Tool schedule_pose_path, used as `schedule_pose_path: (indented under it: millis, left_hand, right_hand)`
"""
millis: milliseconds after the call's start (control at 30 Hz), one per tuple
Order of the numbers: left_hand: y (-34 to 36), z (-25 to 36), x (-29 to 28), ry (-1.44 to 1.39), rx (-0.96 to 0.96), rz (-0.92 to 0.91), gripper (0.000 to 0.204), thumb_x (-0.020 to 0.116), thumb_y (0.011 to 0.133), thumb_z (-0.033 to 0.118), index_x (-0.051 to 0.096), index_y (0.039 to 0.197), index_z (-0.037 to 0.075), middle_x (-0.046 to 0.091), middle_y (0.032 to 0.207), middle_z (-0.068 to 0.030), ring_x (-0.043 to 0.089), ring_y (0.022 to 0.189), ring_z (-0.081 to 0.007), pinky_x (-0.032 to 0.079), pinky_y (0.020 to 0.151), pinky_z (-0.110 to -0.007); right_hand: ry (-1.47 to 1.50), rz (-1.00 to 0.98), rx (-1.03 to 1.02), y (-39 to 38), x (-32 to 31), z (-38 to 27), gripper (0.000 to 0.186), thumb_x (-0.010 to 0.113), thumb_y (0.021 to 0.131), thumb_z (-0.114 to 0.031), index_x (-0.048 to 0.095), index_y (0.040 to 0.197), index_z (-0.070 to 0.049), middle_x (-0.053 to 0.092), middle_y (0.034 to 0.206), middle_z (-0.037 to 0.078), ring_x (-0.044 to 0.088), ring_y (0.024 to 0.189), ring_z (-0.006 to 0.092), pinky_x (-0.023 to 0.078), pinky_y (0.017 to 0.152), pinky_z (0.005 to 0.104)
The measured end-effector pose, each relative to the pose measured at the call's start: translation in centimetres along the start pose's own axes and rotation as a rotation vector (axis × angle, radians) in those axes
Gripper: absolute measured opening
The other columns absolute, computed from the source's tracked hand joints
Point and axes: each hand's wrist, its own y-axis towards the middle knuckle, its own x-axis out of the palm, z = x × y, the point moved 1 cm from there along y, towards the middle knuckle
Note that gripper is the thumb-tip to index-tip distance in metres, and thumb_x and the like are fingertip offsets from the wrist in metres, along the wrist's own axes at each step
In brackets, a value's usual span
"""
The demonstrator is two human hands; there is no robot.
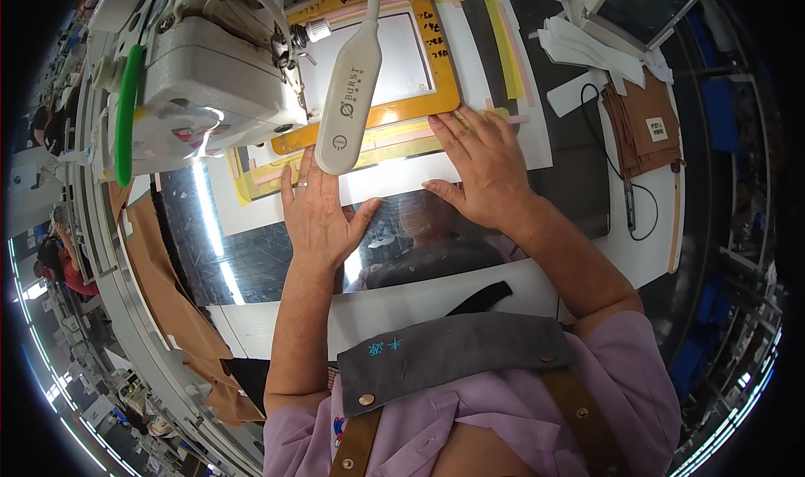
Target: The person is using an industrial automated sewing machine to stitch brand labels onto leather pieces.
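Note:
A yellow-orange frame with handwritten marks lies on a white template sheet edged with yellow and pink strips, beside the head of a white sewing machine. My left hand rests palm down, fingers stretched, its fingertips at the near edge of the frame. On the right, my right hand lies spread, fingertips at the frame's near right corner and thumb apart. Neither hand grips anything. A white lamp or wand-like device hangs above the frame and hides part of it and of the left fingertips.
Brown fabric pieces are stacked at the right, next to a black cable. Behind them stand white gloves or cloths and a screen. A green bar fronts the machine. More brown fabric hangs at the left.

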Motion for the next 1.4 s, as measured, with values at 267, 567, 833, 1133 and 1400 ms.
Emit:
schedule_pose_path:
  millis: [267, 567, 833, 1133, 1400]
  left_hand:
    - [0.3, 0.1, 0.0, -0.081, 0.017, 0.045, 0.1, 0.039, 0.096, 0.074, 0.04, 0.15, -0.011, 0.055, 0.133, -0.0331, 0.05, 0.132, -0.0458, 0.023, 0.118, -0.059]
    - [0.4, -0.1, 0.1, -0.05, 0.029, 0.026, 0.103, 0.04, 0.095, 0.077, 0.039, 0.15, -0.011, 0.054, 0.134, -0.0337, 0.049, 0.132, -0.047, 0.023, 0.118, -0.059]
    - [0.8, -0.1, -0.1, -0.029, 0.066, 0.033, 0.106, 0.042, 0.093, 0.079, 0.039, 0.15, -0.01, 0.058, 0.131, -0.0319, 0.052, 0.129, -0.0453, 0.025, 0.117, -0.06]
    - [1.4, -0.4, -0.3, -0.01, 0.08, -0.007, 0.111, 0.046, 0.087, 0.084, 0.043, 0.148, -0.009, 0.061, 0.128, -0.0304, 0.055, 0.127, -0.044, 0.03, 0.113, -0.058]
    - [1.7, -0.2, -0.7, -0.025, 0.072, -0.008, 0.111, 0.044, 0.085, 0.087, 0.047, 0.144, -0.007, 0.061, 0.127, -0.0294, 0.055, 0.126, -0.0439, 0.03, 0.112, -0.057]
  right_hand:
    - [0.001, -0.05, 0.047, 0.3, 0.0, 0.1, 0.082, 0.058, 0.094, -0.061, 0.05, 0.148, 0.0, 0.052, 0.149, 0.018, 0.038, 0.147, 0.0345, 0.024, 0.122, 0.0533]
    - [0.022, -0.036, 0.058, 0.2, 0.3, 0.3, 0.084, 0.058, 0.093, -0.063, 0.049, 0.148, -0.001, 0.051, 0.15, 0.019, 0.036, 0.148, 0.0369, 0.025, 0.122, 0.0533]
    - [0.008, -0.049, 0.025, 1.3, -0.2, -0.4, 0.086, 0.058, 0.091, -0.068, 0.052, 0.147, -0.003, 0.055, 0.146, 0.02, 0.037, 0.143, 0.0441, 0.027, 0.118, 0.058]
    - [-0.005, -0.087, 0.048, 1.9, 1.0, -0.6, 0.09, 0.051, 0.089, -0.078, 0.053, 0.148, -0.01, 0.052, 0.149, 0.022, 0.023, 0.15, 0.0511, 0.015, 0.121, 0.0649]
    - [-0.073, -0.11, 0.077, 2.9, 1.0, -1.9, 0.094, 0.051, 0.089, -0.078, 0.044, 0.155, -0.011, 0.038, 0.161, 0.017, 0.021, 0.149, 0.0543, 0.012, 0.12, 0.0707]
